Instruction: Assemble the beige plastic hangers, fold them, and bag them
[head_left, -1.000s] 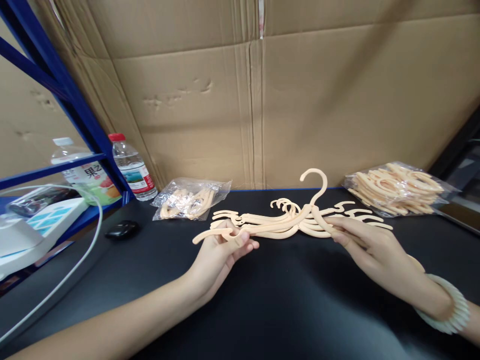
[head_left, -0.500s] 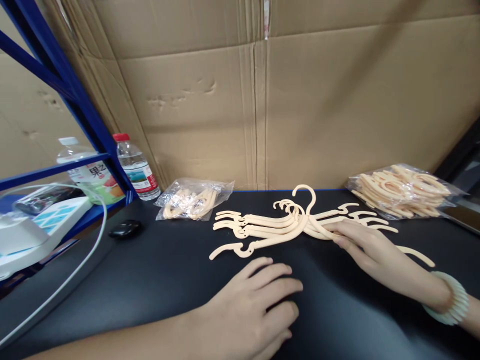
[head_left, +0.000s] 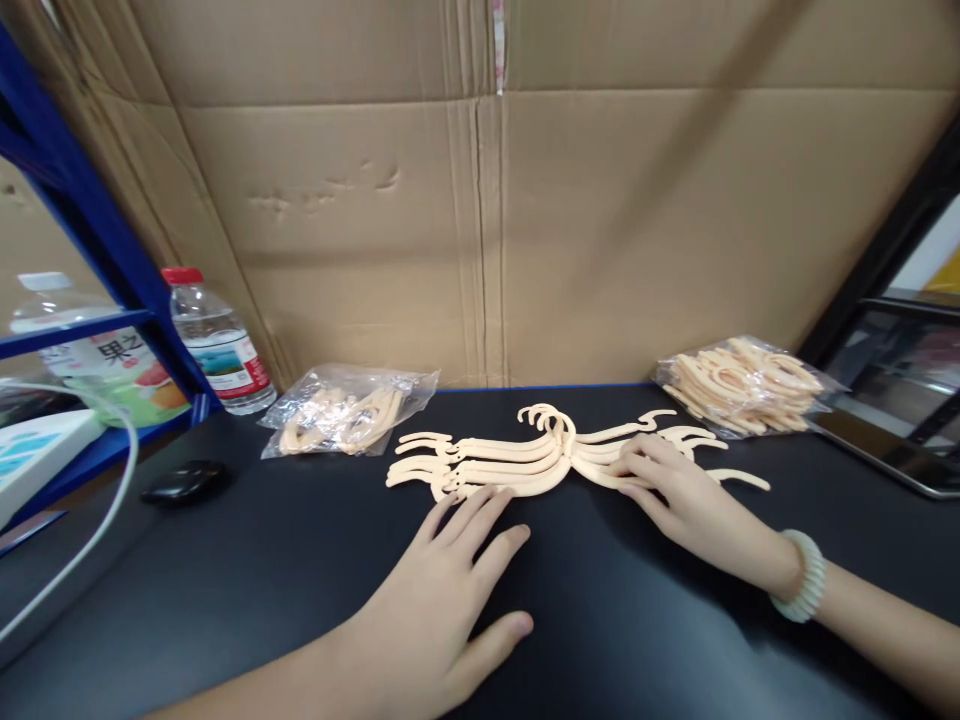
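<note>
Several cream plastic clothes hangers [head_left: 517,470] lie overlapped on the black table, hooks bunched at the middle back. My left hand [head_left: 442,590] has its fingers spread, thumb apart, and its fingertips reach the left arm of the nearest hanger. Around the right arm of that same front hanger [head_left: 592,473], the thumb and fingers of my right hand [head_left: 682,500] are closed. This hand partly covers the hangers' right ends. A pale coiled bracelet [head_left: 802,575] circles the right wrist.
A clear bag of hanger parts [head_left: 341,412] lies back left, and a fuller bag [head_left: 742,385] back right. A black mouse [head_left: 185,482], a red-capped water bottle [head_left: 221,345] and a white cable [head_left: 112,520] are at left. Cardboard [head_left: 360,240] stands behind.
The front hanger has come down level with the others, its hook now among theirs. My left hand has moved forward to its left arm, and the view has shifted right.
</note>
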